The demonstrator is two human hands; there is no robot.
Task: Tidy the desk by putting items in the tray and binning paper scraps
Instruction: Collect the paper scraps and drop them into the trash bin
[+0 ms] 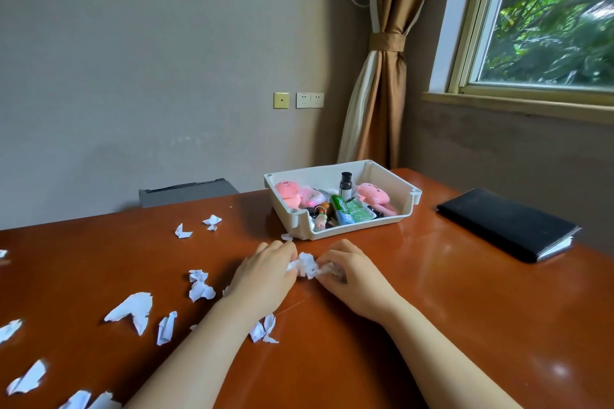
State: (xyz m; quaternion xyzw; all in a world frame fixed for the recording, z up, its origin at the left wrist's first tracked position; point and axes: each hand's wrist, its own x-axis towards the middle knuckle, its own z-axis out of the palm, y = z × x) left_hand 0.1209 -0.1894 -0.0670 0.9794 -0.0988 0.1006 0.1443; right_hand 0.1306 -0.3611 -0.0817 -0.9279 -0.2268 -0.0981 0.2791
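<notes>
Head view: both hands, left hand (265,271) and right hand (352,276), squeeze a paper ball (305,264) near the tray (392,176); next, bin it.

Paper wad (307,265) partly hidden by both hands' fingers. Bottom-left scraps (87,401) cut by frame edge. Small tray (382,169) items indistinct.

A: What sits at three o'clock on the worktop (432,292)?
B: A black notebook (508,224), closed, lying flat near the edge.
A: And up at one o'clock?
B: A tied brown curtain (385,76) beside the window (548,20); green leaves outside.
A: Twelve o'clock?
B: Wall sockets (310,100) and a yellow switch plate (281,100). At eleven, a grey chair back (187,192).
</notes>
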